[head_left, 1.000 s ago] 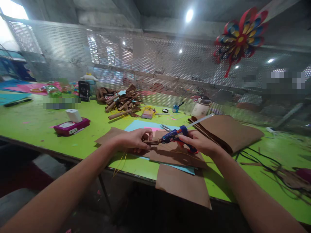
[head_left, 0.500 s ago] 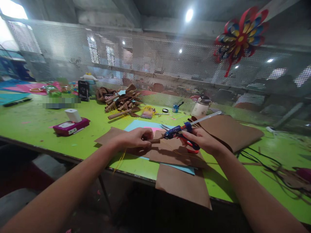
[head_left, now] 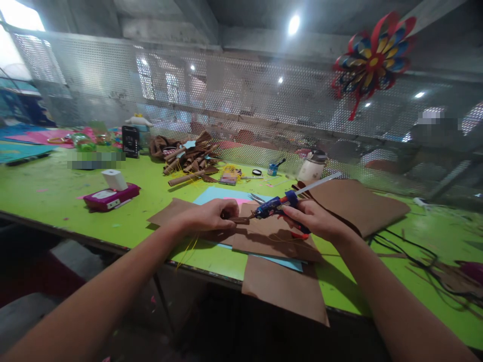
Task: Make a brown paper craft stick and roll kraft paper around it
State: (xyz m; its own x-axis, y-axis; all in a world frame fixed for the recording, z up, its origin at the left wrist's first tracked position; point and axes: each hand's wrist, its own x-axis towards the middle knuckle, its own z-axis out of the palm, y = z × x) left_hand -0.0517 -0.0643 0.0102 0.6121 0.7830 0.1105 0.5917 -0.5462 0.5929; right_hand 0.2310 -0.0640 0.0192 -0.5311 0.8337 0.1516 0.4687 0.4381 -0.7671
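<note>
My right hand [head_left: 315,219] is closed round a blue glue gun [head_left: 273,205] with a white glue stick [head_left: 319,182] poking out of its back. Its nozzle points left at a small brown paper piece [head_left: 238,219] that my left hand [head_left: 207,215] pinches above the brown paper sheets [head_left: 271,236]. Thin yellow strands [head_left: 187,249] hang from under my left hand over the table edge. Both hands hover just above the green table [head_left: 56,196].
A heap of brown paper rolls [head_left: 190,158] lies further back. A pink box with a white block [head_left: 110,191] sits at left, a white jar [head_left: 312,165] and stacked brown paper [head_left: 358,203] at right. Black cables [head_left: 407,254] trail right. A paper flower [head_left: 372,55] hangs on the mesh wall.
The glue gun drew back slightly to the right and tilted, its nozzle staying at the brown piece. My left hand hardly moved.
</note>
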